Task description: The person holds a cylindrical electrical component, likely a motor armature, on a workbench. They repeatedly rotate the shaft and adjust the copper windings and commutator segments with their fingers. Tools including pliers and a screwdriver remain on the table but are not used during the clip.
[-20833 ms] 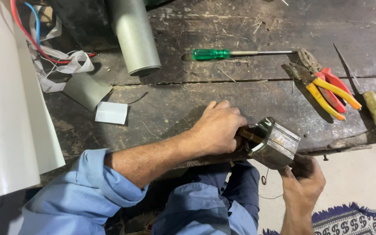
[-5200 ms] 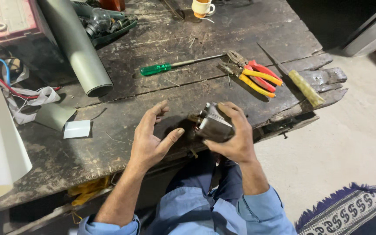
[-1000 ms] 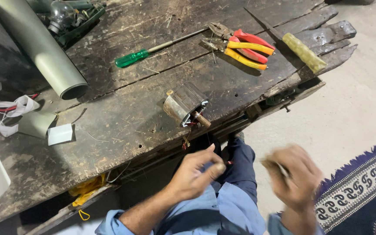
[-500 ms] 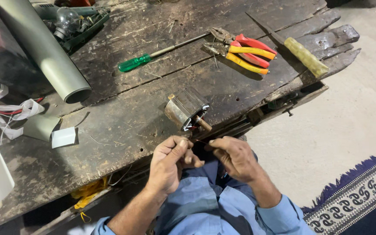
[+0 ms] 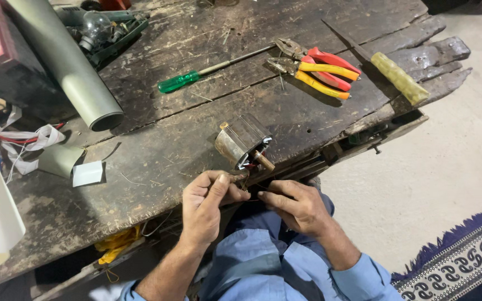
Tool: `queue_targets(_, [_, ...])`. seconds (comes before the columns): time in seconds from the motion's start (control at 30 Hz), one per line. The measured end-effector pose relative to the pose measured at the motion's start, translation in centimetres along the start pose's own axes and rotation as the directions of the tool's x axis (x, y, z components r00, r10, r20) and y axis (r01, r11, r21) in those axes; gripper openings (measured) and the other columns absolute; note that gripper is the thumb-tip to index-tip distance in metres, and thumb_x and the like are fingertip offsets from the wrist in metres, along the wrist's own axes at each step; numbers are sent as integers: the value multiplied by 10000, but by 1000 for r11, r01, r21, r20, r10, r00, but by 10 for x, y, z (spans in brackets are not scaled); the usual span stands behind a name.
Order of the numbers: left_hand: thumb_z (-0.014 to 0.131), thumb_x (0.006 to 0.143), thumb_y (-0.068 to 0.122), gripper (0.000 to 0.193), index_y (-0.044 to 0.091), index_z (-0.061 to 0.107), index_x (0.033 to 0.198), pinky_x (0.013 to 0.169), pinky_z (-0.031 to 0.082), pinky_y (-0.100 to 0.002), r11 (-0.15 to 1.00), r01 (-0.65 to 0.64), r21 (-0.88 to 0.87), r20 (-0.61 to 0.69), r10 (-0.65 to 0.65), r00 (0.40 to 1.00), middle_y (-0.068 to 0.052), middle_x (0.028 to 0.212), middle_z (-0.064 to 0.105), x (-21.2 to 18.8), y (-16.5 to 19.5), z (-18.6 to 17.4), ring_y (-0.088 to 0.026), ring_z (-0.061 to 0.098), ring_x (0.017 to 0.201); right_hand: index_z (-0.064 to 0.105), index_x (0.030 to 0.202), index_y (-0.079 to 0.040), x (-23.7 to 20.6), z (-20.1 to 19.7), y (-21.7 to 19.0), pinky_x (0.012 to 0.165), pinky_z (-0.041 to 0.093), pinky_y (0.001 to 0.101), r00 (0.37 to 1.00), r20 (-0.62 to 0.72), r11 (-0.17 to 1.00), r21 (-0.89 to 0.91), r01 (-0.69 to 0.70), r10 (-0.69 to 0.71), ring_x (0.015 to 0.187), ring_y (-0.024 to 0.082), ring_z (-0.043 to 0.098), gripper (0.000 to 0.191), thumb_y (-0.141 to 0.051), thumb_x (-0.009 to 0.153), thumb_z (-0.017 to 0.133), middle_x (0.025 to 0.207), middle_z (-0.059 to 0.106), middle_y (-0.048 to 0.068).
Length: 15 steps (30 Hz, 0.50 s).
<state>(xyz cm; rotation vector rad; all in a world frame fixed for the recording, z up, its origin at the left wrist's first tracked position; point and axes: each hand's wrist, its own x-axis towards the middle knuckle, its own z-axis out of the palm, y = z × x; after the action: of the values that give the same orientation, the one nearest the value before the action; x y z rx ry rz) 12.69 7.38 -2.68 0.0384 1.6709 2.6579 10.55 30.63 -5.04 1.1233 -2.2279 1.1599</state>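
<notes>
A small metal motor block (image 5: 240,139) with a stub shaft lies on the worn wooden bench (image 5: 157,161), close to its front edge. My left hand (image 5: 206,203) is just below it, thumb and forefinger pinched on a thin wire end right under the block. My right hand (image 5: 295,205) is beside it over my lap, with its fingertips pinched together toward the left hand. They seem to hold the same fine wire, which is barely visible. Neither hand touches the block.
Behind the block lie a green-handled screwdriver (image 5: 179,82), red and yellow pliers (image 5: 320,69) and a yellow-handled blade (image 5: 400,78). A grey tube (image 5: 68,67), loose wires (image 5: 6,134) and a white paper scrap (image 5: 87,173) sit left. A patterned rug (image 5: 458,262) lies on the floor.
My right hand has come back from far out on the right to sit beside the left. Both hands have risen to the bench edge under the block, which has not moved.
</notes>
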Motion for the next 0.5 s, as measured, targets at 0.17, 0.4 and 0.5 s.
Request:
queue_targets(0.17, [592, 1026, 145, 196, -34, 655, 1075, 824, 620, -316, 981, 53, 184, 83, -70, 994, -106, 891, 754, 6, 7, 1, -177, 741, 842, 691, 943, -14, 2, 5, -1, 714, 592, 348, 985, -33, 976, 143, -163, 169, 863, 269, 735, 124, -82, 869, 764, 1026, 710, 126])
queue_targets(0.4, [729, 959, 213, 326, -10, 678, 1191, 747, 563, -319, 833, -154, 532, 24, 166, 986, -138, 1045, 735, 45, 54, -16, -194, 673, 866, 636, 846, 1, -3, -5, 18, 661, 503, 333, 950, 71, 893, 326, -311, 305, 751, 233, 643, 112, -73, 857, 719, 854, 637, 94])
queue_targets(0.5, [740, 948, 263, 446, 22, 595, 1293, 973, 555, -341, 841, -224, 492, 175, 156, 972, -129, 1177, 717, 79, 71, -17, -178, 668, 1086, 625, 839, 3, -4, -10, 24, 688, 498, 332, 950, 90, 868, 388, -309, 298, 779, 210, 630, 94, -61, 844, 694, 848, 631, 82])
